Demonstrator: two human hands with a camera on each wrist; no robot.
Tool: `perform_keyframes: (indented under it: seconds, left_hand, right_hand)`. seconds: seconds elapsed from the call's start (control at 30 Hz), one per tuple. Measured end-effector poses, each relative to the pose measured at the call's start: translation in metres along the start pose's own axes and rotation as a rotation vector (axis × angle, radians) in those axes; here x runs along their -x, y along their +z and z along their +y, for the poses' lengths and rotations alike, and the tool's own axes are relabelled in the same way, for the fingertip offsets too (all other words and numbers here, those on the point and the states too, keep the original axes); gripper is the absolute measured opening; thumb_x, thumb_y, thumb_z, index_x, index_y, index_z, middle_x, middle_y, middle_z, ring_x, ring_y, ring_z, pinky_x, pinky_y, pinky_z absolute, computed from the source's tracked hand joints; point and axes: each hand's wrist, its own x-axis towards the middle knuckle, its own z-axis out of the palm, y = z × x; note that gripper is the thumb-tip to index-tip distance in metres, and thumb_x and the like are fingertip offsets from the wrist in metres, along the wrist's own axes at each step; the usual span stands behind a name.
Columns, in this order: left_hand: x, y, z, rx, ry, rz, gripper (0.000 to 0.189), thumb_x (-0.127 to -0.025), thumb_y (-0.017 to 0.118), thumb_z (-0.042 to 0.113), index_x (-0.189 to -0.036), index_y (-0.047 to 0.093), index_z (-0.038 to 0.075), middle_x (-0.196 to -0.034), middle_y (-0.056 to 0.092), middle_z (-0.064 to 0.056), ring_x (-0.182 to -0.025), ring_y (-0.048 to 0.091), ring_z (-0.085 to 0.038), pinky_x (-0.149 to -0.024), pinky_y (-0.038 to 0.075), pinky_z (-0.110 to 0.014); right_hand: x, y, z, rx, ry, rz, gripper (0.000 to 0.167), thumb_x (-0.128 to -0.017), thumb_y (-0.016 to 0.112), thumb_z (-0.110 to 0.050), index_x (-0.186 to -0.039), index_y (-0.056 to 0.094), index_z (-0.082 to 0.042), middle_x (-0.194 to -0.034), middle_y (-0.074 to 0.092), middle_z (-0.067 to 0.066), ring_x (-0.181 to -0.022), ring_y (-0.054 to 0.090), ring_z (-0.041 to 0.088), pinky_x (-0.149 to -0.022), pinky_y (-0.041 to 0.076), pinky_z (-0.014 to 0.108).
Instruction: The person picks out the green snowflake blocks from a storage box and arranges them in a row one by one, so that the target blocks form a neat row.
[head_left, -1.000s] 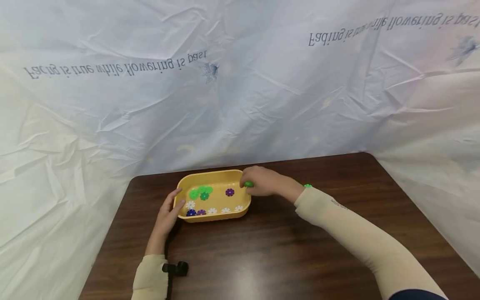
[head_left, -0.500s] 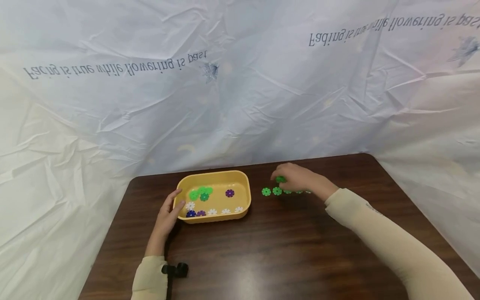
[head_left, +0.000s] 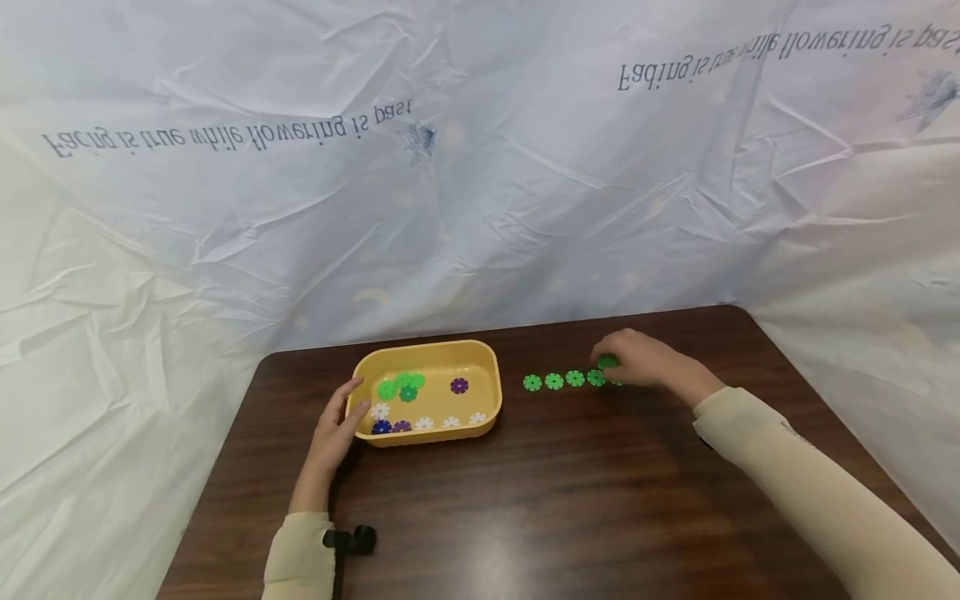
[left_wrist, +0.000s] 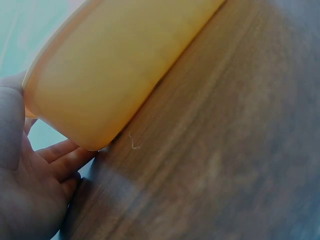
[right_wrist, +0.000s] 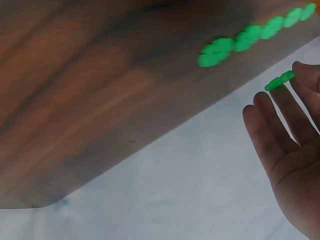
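At its left end, my left hand (head_left: 333, 429) grips the yellow plastic basin (head_left: 431, 407), thumb over the rim and fingers along the outside. The left wrist view shows the basin wall (left_wrist: 115, 65) close up, with the fingers behind its corner. My right hand (head_left: 648, 360) pinches a green snowflake disc (right_wrist: 280, 80) between thumb and fingertip, above the table. Under and left of it runs a row of green snowflake discs (head_left: 575, 379) lying flat, its right end partly hidden by the hand. In the right wrist view the row's discs (right_wrist: 247, 38) lie below the held one.
Inside the basin lie several green discs (head_left: 408, 382), several white discs (head_left: 424, 423), a few purple discs (head_left: 459, 386) and a blue disc (head_left: 382, 427). The brown table (head_left: 480, 500) ends at the back against a hanging white sheet (head_left: 480, 208).
The right hand has moved rightward from the basin's right end, carrying the green disc over the row, and more of the row now shows. The left hand and basin have stayed put.
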Motion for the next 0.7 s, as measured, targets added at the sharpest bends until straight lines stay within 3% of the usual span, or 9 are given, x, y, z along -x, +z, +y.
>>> perform_keyframes:
  seconds: [0.23, 0.5, 0.6, 0.7]
  left_hand:
    - [-0.001, 0.0, -0.001, -0.001, 0.0, -0.002, 0.051, -0.111, 0.055, 0.02, -0.158, 0.042, 0.008, -0.171, 0.027, -0.018, -0.157, 0.022, -0.036, -0.123, 0.025, -0.059]
    - [0.001, 0.001, -0.001, 0.0, 0.0, -0.018, 0.053, -0.112, 0.055, 0.023, -0.16, 0.04, 0.009, -0.171, 0.025, -0.018, -0.156, 0.024, -0.036, -0.121, 0.028, -0.058]
    - [0.001, 0.001, 0.0, -0.009, 0.001, -0.006, 0.052, -0.112, 0.055, 0.024, -0.16, 0.041, 0.01, -0.171, 0.026, -0.016, -0.156, 0.025, -0.034, -0.12, 0.032, -0.048]
    - [0.001, 0.0, -0.001, -0.004, 0.0, 0.001, 0.051, -0.111, 0.055, 0.023, -0.159, 0.042, 0.01, -0.171, 0.027, -0.016, -0.154, 0.028, -0.034, -0.112, 0.037, -0.028]
  right_hand:
    - [0.021, 0.005, 0.021, -0.014, 0.078, -0.001, 0.025, -0.096, 0.07, -0.001, -0.12, 0.074, 0.005, -0.114, 0.074, 0.019, -0.094, 0.071, 0.031, -0.078, 0.059, 0.047]
    - [0.028, 0.011, 0.038, -0.027, 0.107, -0.01, 0.023, -0.096, 0.071, -0.001, -0.118, 0.074, 0.004, -0.117, 0.072, 0.021, -0.102, 0.069, 0.038, -0.081, 0.058, 0.052]
    - [0.031, 0.012, 0.043, -0.024, 0.114, -0.003, 0.024, -0.096, 0.071, 0.0, -0.118, 0.073, 0.006, -0.118, 0.071, 0.023, -0.105, 0.068, 0.041, -0.083, 0.057, 0.053]
    - [0.033, 0.015, 0.047, -0.024, 0.113, 0.009, 0.023, -0.095, 0.071, 0.0, -0.117, 0.073, 0.006, -0.118, 0.07, 0.022, -0.105, 0.066, 0.041, -0.083, 0.057, 0.054]
